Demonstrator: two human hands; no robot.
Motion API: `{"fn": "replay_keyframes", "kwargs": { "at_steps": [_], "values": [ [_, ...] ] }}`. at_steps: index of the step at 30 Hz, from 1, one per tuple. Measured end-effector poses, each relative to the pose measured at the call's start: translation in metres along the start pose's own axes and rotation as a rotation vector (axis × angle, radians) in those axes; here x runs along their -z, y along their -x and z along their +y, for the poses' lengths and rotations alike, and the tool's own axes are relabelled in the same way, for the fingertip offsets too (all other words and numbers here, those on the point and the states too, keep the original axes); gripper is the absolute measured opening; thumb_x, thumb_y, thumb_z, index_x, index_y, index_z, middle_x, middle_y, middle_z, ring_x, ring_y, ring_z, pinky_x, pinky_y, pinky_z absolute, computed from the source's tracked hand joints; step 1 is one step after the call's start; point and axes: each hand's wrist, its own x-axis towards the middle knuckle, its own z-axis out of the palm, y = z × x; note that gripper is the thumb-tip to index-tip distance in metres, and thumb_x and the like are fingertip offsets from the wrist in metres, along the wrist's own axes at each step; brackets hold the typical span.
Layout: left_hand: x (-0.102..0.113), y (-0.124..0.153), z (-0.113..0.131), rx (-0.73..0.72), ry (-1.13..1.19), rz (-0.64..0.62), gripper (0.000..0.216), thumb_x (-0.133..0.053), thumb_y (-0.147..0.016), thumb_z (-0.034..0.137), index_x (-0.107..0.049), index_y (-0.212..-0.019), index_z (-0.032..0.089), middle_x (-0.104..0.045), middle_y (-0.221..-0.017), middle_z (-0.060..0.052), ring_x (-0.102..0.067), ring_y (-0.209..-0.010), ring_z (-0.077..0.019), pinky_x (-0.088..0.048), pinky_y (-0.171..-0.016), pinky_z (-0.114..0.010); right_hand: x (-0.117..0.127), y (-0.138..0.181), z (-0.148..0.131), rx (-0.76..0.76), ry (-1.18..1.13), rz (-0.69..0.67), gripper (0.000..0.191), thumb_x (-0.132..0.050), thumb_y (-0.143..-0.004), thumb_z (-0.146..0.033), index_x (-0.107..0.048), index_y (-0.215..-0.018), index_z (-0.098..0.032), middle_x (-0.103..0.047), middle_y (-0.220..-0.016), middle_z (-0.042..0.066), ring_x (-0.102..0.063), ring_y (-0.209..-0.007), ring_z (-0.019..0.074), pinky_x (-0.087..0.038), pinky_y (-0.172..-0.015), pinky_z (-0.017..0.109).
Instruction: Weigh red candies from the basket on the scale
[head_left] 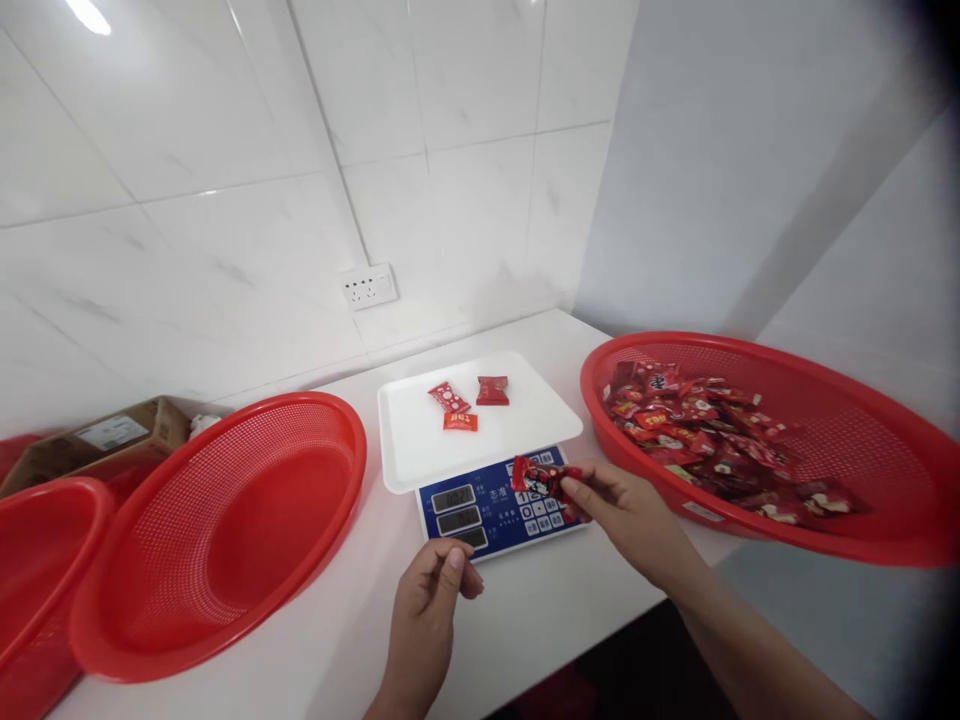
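Note:
My right hand (pixel 626 510) pinches a red wrapped candy (pixel 536 477) just above the blue keypad of a digital scale (pixel 491 510). On the scale's white tray (pixel 420 440) lie three red candies (pixel 457 405). My left hand (pixel 431 600) hovers over the white counter in front of the scale, fingers curled loosely with nothing visible in them. A red mesh basket (pixel 862 400) at the right holds several red candy packets (pixel 705 430).
An empty red mesh basket (pixel 225 530) sits left of the scale, with another red basket (pixel 37 560) at the far left edge. A cardboard box (pixel 105 440) stands behind them against the tiled wall. A wall socket (pixel 367 287) is above the counter.

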Motion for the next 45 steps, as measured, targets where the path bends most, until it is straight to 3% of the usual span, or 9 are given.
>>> {"fn": "replay_keyframes", "kwargs": {
  "at_steps": [5, 13, 25, 33, 39, 41, 45],
  "values": [
    [0.008, 0.008, -0.008, 0.038, -0.035, 0.012, 0.035, -0.049, -0.083, 0.051, -0.061, -0.078, 0.018, -0.059, -0.061, 0.001, -0.054, -0.063, -0.0149, -0.042, -0.064, -0.026, -0.003, -0.011, -0.002, 0.029, -0.037, -0.003, 0.034, -0.060, -0.071, -0.053, -0.061, -0.078, -0.019, -0.062, -0.075, 0.002, -0.057, -0.066, 0.0166, -0.048, -0.061, 0.030],
    [0.009, 0.012, -0.008, 0.069, -0.010, 0.049, 0.031, -0.051, -0.083, 0.048, -0.062, -0.077, 0.019, -0.057, -0.060, 0.002, -0.051, -0.063, -0.0148, -0.039, -0.065, -0.026, -0.006, -0.014, -0.003, 0.043, 0.017, -0.028, 0.032, -0.057, -0.075, -0.051, -0.061, -0.078, -0.019, -0.058, -0.070, 0.001, -0.054, -0.064, 0.0155, -0.047, -0.059, 0.029],
    [0.011, 0.006, -0.026, 0.079, 0.022, -0.052, 0.029, -0.060, -0.076, 0.047, -0.061, -0.075, 0.018, -0.056, -0.061, 0.002, -0.052, -0.062, -0.0126, -0.042, -0.062, -0.023, -0.003, -0.017, -0.006, 0.048, 0.051, -0.007, 0.031, -0.056, -0.074, -0.049, -0.061, -0.080, -0.019, -0.060, -0.069, 0.001, -0.055, -0.063, 0.0156, -0.047, -0.058, 0.028],
    [0.010, 0.009, -0.023, 0.085, 0.038, -0.010, 0.030, -0.060, -0.076, 0.048, -0.061, -0.075, 0.018, -0.056, -0.059, 0.002, -0.051, -0.061, -0.0128, -0.041, -0.061, -0.023, -0.004, -0.020, -0.006, 0.049, 0.080, 0.023, 0.030, -0.057, -0.073, -0.049, -0.061, -0.077, -0.020, -0.060, -0.066, 0.000, -0.056, -0.061, 0.0157, -0.047, -0.056, 0.028],
    [0.008, 0.008, -0.021, 0.072, 0.068, 0.035, 0.033, -0.063, -0.072, 0.051, -0.062, -0.072, 0.017, -0.057, -0.057, 0.002, -0.052, -0.058, -0.0128, -0.041, -0.059, -0.023, -0.010, -0.040, -0.008, 0.052, 0.062, 0.047, 0.025, -0.057, -0.073, -0.045, -0.060, -0.073, -0.020, -0.061, -0.064, 0.000, -0.057, -0.060, 0.0155, -0.048, -0.057, 0.028],
    [0.007, 0.008, -0.021, 0.071, 0.080, 0.040, 0.035, -0.064, -0.071, 0.052, -0.062, -0.072, 0.017, -0.058, -0.056, 0.001, -0.052, -0.057, -0.0129, -0.042, -0.058, -0.024, -0.014, -0.050, -0.008, 0.049, 0.070, 0.087, 0.025, -0.054, -0.075, -0.043, -0.062, -0.080, -0.020, -0.064, -0.067, 0.001, -0.059, -0.060, 0.0160, -0.049, -0.057, 0.029],
    [0.005, 0.007, -0.025, 0.063, 0.092, 0.039, 0.037, -0.065, -0.068, 0.055, -0.062, -0.070, 0.017, -0.058, -0.054, 0.001, -0.053, -0.054, -0.0130, -0.044, -0.056, -0.024, -0.015, -0.058, -0.009, 0.112, 0.242, 0.193, 0.040, -0.049, -0.081, -0.042, -0.058, -0.113, -0.020, -0.068, -0.082, 0.005, -0.064, -0.069, 0.0183, -0.051, -0.064, 0.031]
  ]
}}
